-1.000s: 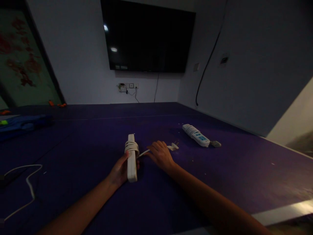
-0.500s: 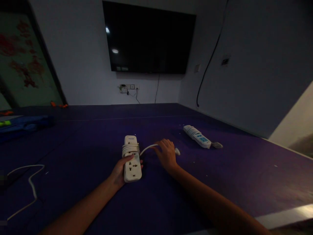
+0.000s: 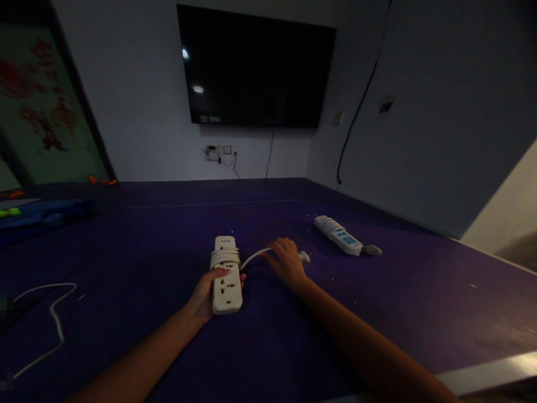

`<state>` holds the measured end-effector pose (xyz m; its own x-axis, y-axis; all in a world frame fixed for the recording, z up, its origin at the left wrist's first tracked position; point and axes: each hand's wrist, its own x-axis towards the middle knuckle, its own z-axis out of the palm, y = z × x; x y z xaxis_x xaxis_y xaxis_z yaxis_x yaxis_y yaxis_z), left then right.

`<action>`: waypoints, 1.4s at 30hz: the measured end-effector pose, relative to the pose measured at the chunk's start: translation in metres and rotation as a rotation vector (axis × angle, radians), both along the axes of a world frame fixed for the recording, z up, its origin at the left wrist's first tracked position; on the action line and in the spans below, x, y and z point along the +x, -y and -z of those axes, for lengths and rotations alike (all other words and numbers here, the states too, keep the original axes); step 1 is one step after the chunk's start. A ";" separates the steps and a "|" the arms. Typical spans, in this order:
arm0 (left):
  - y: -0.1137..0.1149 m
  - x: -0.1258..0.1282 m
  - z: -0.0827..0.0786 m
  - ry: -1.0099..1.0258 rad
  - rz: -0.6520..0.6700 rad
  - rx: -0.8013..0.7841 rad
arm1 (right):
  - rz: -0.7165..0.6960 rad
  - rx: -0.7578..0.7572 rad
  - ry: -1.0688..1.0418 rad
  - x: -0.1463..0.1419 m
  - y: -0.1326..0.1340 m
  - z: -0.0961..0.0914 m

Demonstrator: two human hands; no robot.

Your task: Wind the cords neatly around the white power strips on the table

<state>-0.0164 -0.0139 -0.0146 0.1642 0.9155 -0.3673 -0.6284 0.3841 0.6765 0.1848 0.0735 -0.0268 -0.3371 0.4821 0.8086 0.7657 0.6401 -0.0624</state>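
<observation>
A white power strip (image 3: 226, 277) lies sockets-up on the dark purple surface (image 3: 268, 336), with its cord wound several times round its far half. My left hand (image 3: 205, 291) grips the strip from the left, thumb across its top. A loose stretch of the cord (image 3: 254, 256) arcs right from the coil to my right hand (image 3: 287, 263), whose fingers curl down over it. The plug end (image 3: 305, 257) pokes out just right of that hand.
A second white power strip (image 3: 338, 234) with blue switches and a wound cord lies further right. A loose white cable (image 3: 50, 313) trails at the left. A dark screen (image 3: 255, 64) hangs on the far wall above wall sockets (image 3: 220, 149). Blue items (image 3: 42, 215) sit at the far left.
The power strip has turned from lying on its edge to lying sockets-up in my left hand. My right hand moved right along the cord, towards the plug end.
</observation>
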 end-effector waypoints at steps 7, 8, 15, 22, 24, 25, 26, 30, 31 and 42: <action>-0.001 -0.001 0.000 0.039 -0.010 -0.030 | -0.012 -0.088 -0.024 -0.003 0.001 0.000; -0.001 -0.001 -0.001 0.041 -0.013 -0.033 | -0.004 -0.093 -0.023 -0.003 0.002 0.000; -0.001 0.000 -0.002 0.037 -0.039 -0.003 | 0.073 -0.157 0.188 -0.012 0.025 -0.013; -0.003 -0.002 0.006 0.055 -0.010 0.070 | 0.076 -0.332 0.452 -0.032 0.047 -0.015; -0.003 -0.002 0.008 0.050 -0.008 0.083 | 0.020 -0.313 0.500 -0.035 0.049 -0.013; -0.002 -0.001 0.008 0.045 -0.008 0.085 | -0.010 -0.301 0.523 -0.036 0.049 -0.012; -0.002 -0.001 0.009 0.040 -0.008 0.085 | -0.035 -0.293 0.540 -0.037 0.049 -0.011; -0.003 -0.001 0.012 0.028 -0.006 0.094 | -0.074 -0.333 0.540 -0.037 0.048 -0.011; -0.003 -0.001 0.013 0.025 0.001 0.102 | -0.078 -0.355 0.530 -0.037 0.049 -0.012; -0.001 -0.002 0.007 0.076 0.064 0.138 | 0.083 -0.398 0.391 -0.033 0.050 -0.012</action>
